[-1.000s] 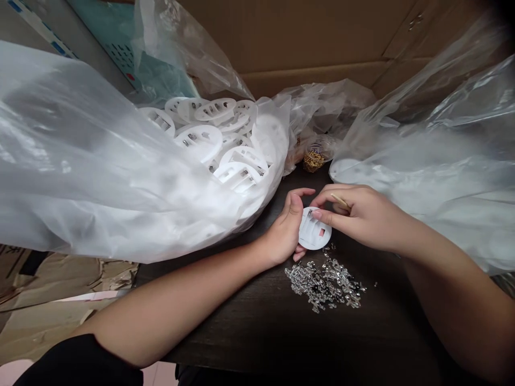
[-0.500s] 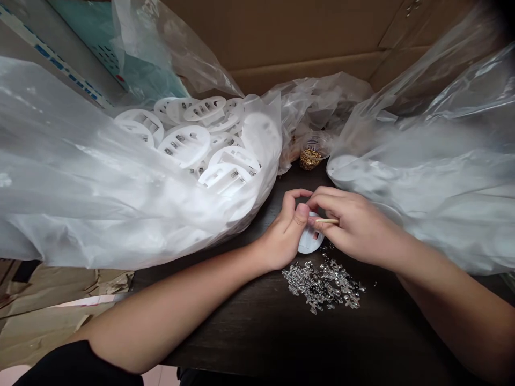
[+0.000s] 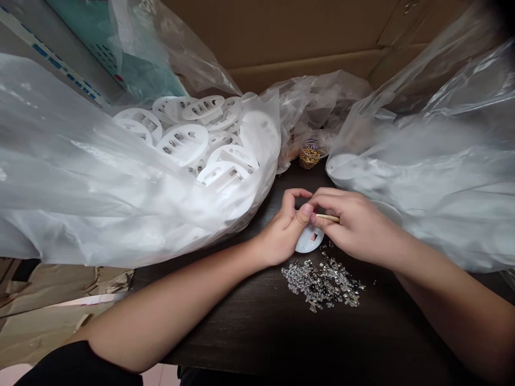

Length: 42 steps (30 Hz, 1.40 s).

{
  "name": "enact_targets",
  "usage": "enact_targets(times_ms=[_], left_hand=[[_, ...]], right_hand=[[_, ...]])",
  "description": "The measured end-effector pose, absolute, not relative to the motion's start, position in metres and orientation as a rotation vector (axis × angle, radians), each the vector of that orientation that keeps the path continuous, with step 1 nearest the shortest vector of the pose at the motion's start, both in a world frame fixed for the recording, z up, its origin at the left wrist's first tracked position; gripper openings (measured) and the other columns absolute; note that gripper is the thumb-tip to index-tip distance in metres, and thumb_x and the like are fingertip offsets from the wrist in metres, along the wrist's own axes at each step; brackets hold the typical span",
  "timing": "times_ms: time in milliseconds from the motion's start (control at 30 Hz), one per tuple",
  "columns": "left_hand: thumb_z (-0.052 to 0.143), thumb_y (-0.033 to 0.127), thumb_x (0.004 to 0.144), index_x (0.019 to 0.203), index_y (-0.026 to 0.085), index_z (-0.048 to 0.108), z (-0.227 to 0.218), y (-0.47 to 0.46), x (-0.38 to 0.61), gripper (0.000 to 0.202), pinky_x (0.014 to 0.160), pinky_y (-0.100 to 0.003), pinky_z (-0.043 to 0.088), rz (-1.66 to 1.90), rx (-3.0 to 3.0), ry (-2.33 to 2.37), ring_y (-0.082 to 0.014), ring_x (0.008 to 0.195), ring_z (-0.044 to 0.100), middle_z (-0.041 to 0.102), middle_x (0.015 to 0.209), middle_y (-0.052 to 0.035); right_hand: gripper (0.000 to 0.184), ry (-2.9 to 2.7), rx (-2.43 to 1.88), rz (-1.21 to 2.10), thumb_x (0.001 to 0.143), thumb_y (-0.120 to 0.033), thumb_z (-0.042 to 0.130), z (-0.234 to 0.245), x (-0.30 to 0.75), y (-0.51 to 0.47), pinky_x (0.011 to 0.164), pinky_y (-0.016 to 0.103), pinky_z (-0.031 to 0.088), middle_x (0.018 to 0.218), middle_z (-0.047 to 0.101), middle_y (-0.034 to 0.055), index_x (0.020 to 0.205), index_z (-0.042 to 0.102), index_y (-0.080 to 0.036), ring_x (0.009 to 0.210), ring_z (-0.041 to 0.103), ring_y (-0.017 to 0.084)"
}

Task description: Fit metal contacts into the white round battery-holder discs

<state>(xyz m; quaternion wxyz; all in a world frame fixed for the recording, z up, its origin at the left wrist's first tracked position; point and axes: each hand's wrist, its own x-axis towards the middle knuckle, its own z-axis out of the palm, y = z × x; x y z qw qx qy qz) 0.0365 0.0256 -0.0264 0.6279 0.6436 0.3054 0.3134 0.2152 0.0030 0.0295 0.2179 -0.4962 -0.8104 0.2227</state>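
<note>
My left hand (image 3: 287, 230) is closed round a round white plastic disc (image 3: 308, 241) with a small rectangular cutout, its thumb pressed near the upper edge. My right hand (image 3: 348, 222) pinches a thin pale wooden stick (image 3: 328, 217) over the disc. The fingertips of both hands meet there and hide the stick's end and the disc's far part. Just below the hands, a heap of small shiny metal pieces (image 3: 322, 284) lies spread on the dark table (image 3: 241, 327).
A large clear plastic bag (image 3: 120, 203) on the left holds many white discs (image 3: 183, 145) with metal contacts. Another filled bag (image 3: 434, 198) stands at the right. Behind the hands is a small clear cup (image 3: 309, 156) of gold-coloured pieces. Brown cardboard (image 3: 298, 32) forms the back.
The disc has tilted and shifted slightly left under my fingers. My left thumb has moved right, closer to my right fingertips, and the stick has turned a little.
</note>
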Motion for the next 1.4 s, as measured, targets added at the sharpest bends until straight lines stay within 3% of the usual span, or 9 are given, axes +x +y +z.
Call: enact_targets(times_ms=[133,367,567,733,833,933,1100,1200,1400], left_hand=[[0.037,0.065,0.100,0.126,0.021,0.034,-0.026,0.026,0.036,0.052,0.082,-0.034,0.046,0.716,1.468,0.663,-0.0189,0.093,0.057,0.055,0.105,-0.0067],[0.044,0.067,0.097,0.125,0.022,0.028,-0.025,0.028,0.036,0.055,0.076,-0.031,0.046,0.659,1.349,0.582,-0.0166,0.084,0.056,0.056,0.099,-0.0045],[0.049,0.068,0.094,0.125,0.023,0.027,-0.021,0.027,0.036,0.059,0.075,-0.031,0.047,0.628,1.323,0.535,-0.0176,0.086,0.058,0.056,0.098,-0.0045],[0.050,0.069,0.093,0.122,0.024,0.033,-0.020,0.023,0.036,0.056,0.065,-0.029,0.045,0.745,1.263,0.554,-0.0145,0.071,0.056,0.058,0.088,-0.0018],[0.057,0.067,0.091,0.111,0.024,0.035,-0.020,0.023,0.036,0.052,0.058,-0.026,0.042,0.816,1.210,0.637,-0.0125,0.062,0.054,0.059,0.079,0.0014],[0.062,0.062,0.089,0.098,0.023,0.039,-0.018,0.026,0.038,0.047,0.056,-0.024,0.042,0.843,1.214,0.736,-0.0121,0.062,0.056,0.060,0.076,0.0020],[0.063,0.059,0.089,0.089,0.021,0.044,-0.018,0.030,0.041,0.042,0.053,-0.022,0.041,0.865,1.220,0.817,-0.0093,0.057,0.051,0.057,0.069,0.0040],[0.062,0.062,0.089,0.089,0.022,0.045,-0.021,0.030,0.041,0.044,0.045,-0.021,0.037,0.859,1.208,0.835,-0.0088,0.051,0.048,0.057,0.067,0.0040],[0.059,0.065,0.090,0.084,0.023,0.043,-0.023,0.026,0.039,0.046,0.038,-0.022,0.034,0.886,1.165,0.868,-0.0101,0.044,0.049,0.058,0.064,0.0032]], right_hand=[[0.011,-2.236,-1.366,0.763,0.092,-0.014,0.052,0.027,0.216,0.004,0.070,0.028,0.041,0.087,0.059,0.0028,0.088,0.062,-0.017,0.079,0.055,0.015],[0.013,-2.254,-1.381,0.948,0.100,-0.030,0.050,0.035,0.220,0.003,0.078,0.029,0.046,0.100,0.061,0.0043,0.096,0.058,-0.020,0.090,0.057,0.017],[0.019,-2.303,-1.352,0.905,0.103,-0.034,0.048,0.039,0.222,0.001,0.075,0.029,0.047,0.101,0.063,0.0044,0.096,0.061,-0.022,0.088,0.059,0.017],[0.022,-2.315,-1.452,0.535,0.101,-0.040,0.052,0.055,0.228,0.001,0.073,0.034,0.045,0.101,0.064,0.0064,0.103,0.066,-0.022,0.086,0.060,0.020],[0.017,-2.235,-1.523,0.242,0.100,-0.034,0.052,0.067,0.227,-0.017,0.071,0.035,0.044,0.099,0.065,0.0071,0.101,0.064,-0.022,0.083,0.061,0.021],[0.016,-2.328,-1.472,0.182,0.098,-0.034,0.056,0.057,0.214,-0.055,0.066,0.034,0.045,0.105,0.065,0.0083,0.104,0.064,-0.022,0.078,0.062,0.020],[0.061,-2.427,-1.360,-0.164,0.088,-0.065,0.062,-0.003,0.185,-0.111,0.072,0.042,0.047,0.115,0.064,0.0170,0.127,0.061,-0.018,0.088,0.059,0.029],[0.060,-2.441,-1.419,-0.156,0.089,-0.063,0.062,-0.024,0.176,-0.113,0.075,0.044,0.046,0.118,0.064,0.0188,0.127,0.064,-0.017,0.089,0.056,0.030],[0.042,-2.470,-1.441,-0.145,0.096,-0.043,0.056,-0.023,0.173,-0.090,0.076,0.044,0.044,0.119,0.063,0.0180,0.125,0.067,-0.014,0.090,0.053,0.029]])
